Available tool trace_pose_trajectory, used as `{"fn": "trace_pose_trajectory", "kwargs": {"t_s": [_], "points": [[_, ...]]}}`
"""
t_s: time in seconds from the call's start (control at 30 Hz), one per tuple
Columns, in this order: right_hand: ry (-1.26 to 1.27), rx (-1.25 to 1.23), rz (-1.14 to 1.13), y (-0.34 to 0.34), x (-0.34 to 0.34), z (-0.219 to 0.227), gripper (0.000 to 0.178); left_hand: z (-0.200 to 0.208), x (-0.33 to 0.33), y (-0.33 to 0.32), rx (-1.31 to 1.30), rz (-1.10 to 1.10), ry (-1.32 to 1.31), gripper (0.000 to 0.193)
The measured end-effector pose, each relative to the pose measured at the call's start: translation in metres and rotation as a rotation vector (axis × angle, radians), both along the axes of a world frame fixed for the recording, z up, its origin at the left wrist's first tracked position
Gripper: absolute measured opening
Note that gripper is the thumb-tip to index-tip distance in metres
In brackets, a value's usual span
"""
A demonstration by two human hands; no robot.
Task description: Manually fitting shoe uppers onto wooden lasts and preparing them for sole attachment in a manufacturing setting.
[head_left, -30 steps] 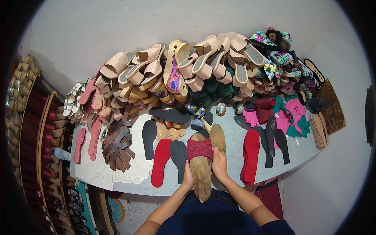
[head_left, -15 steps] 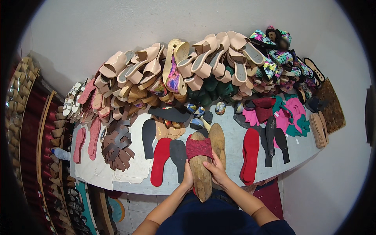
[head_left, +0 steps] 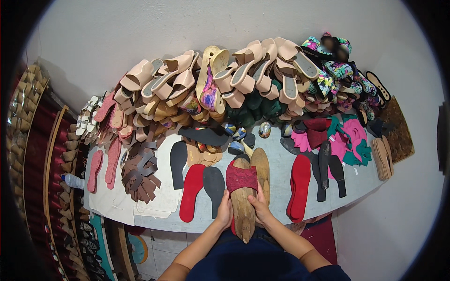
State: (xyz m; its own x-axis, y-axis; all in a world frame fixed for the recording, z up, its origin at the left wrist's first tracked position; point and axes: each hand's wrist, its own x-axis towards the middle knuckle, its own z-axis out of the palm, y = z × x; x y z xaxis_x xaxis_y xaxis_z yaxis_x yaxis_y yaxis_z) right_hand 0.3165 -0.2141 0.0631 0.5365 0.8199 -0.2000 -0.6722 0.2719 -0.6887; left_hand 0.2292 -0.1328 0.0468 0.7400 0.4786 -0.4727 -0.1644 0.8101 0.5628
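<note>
Between my two hands is a wooden shoe last [head_left: 243, 213], its heel end toward me. A dark red textured shoe upper [head_left: 242, 179] wraps across its front part. My left hand [head_left: 225, 211] closes on the last's left side, and my right hand [head_left: 259, 206] grips its right side with the thumb along the wood. A sliver of red shows under the last by my left hand. A second wooden last [head_left: 261, 171] lies just beyond, partly behind the held one. Left of my hands lie a red insole [head_left: 191, 192] and a dark grey sole [head_left: 214, 185].
Pale pink heeled sandals [head_left: 246, 75] are piled along the table's [head_left: 154, 224] back. Red insoles [head_left: 298, 187] and black soles [head_left: 323, 164] lie right, near pink and green scraps [head_left: 354, 138]. Brown strips [head_left: 140, 175] sit left. Shelves of lasts [head_left: 70, 154] stand at far left.
The last has tilted slightly in my hands, and the red upper sits a little to the right and shows more of its face. My right thumb has slid toward the last's right edge.
</note>
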Motion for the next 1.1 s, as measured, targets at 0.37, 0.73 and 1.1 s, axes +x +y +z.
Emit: {"fn": "trace_pose_trajectory", "kwargs": {"t_s": [0.37,0.73,1.1], "points": [[0.077,0.046,0.015,0.0,0.0,0.003,0.085,-0.006,-0.016,0.036,0.214,0.016,-0.019,0.016],[0.107,0.015,-0.005,0.0,-0.001,0.003,0.083,-0.009,0.0,0.017,-0.075,-0.018,-0.155,0.033],[0.058,-0.008,-0.003,-0.002,0.001,-0.001,0.08,-0.008,0.002,0.012,-0.021,0.106,-0.031,0.028]]}}
